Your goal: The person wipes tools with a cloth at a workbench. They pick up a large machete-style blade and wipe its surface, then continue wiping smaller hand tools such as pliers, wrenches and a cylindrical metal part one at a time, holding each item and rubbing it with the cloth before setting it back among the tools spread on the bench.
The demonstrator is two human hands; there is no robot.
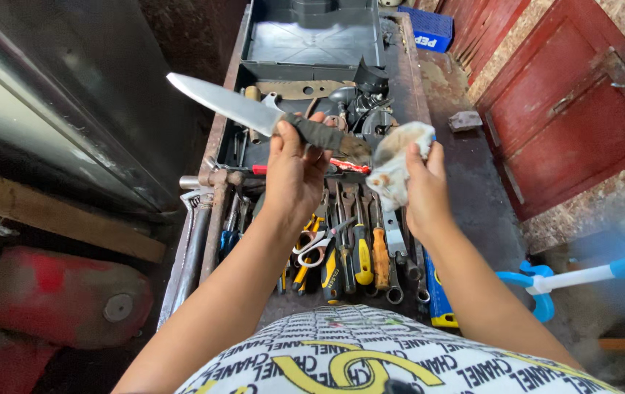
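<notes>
Left hand [294,171] closed around the handle of a knife [254,113], held above the toolbox [312,44], blade pointing up and left, handle end toward the rag [396,162]; right hand [423,182] pinching that stained white rag, bunched, touching the butt of the handle; below, on the bench [473,190], screwdrivers [362,255] with yellow and orange grips, scissors [316,244] and wrenches [214,219] lying side by side; beyond, red doors [568,109] on the right.
</notes>
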